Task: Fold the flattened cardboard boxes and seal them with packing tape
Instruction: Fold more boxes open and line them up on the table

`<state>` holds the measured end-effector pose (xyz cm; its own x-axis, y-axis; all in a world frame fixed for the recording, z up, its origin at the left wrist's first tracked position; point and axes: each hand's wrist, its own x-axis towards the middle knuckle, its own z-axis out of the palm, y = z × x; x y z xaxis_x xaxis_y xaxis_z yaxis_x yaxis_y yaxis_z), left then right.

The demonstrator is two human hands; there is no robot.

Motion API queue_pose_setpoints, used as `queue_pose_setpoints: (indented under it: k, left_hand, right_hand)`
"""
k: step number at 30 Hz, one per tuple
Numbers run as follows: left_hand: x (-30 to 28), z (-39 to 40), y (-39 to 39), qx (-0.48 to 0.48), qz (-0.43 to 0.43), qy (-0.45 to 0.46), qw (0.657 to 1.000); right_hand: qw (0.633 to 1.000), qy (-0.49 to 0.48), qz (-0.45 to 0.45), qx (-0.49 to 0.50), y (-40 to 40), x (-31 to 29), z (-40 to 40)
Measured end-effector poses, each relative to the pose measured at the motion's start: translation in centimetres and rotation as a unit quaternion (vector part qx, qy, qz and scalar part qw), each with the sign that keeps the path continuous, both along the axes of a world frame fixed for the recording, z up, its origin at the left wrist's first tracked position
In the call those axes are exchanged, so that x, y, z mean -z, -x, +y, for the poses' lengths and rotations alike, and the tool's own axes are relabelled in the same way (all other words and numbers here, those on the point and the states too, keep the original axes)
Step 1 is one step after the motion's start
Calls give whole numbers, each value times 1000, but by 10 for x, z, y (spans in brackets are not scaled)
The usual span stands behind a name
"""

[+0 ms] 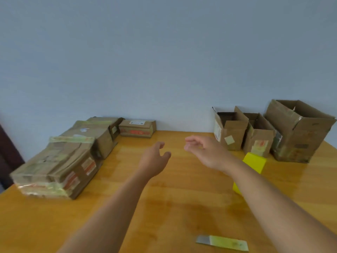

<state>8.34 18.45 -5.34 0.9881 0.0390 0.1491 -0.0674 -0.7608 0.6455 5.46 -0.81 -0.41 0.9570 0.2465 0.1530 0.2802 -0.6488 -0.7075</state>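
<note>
Wooden table (182, 198), left hand (155, 159) and right hand (204, 152) outstretched, fingers loosely curled, empty

labels on boxes (138, 128) blurred, no text readable

A plain pale blue-grey wall (164, 52) is seen across the upper half, unmarked and evenly lit; a glossy orange-brown wooden table (182, 198) is set flush against it, soft reflections carried on its surface; a dark maroon edge (9, 152), unidentifiable, is glimpsed far left beside the table.
</note>
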Motion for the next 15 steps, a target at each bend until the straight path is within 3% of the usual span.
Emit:
queue_pose_setpoints:
  k: [4,7,11,15]
  left_hand:
    - [-8,63,42,-94,-85,-143,982]
    - [-10,116,73,-188,-133,-196,953]
    - [-6,193,98,-305,-44,-217,926]
    - [5,222,115,-283,12,-188,941]
  right_hand:
    - [994,48,70,-64,8,25,52]
    - [985,74,122,-101,18,45,87]
    - [971,106,157,-147,32,66,126]
    - [966,124,162,-161,44,72,146]
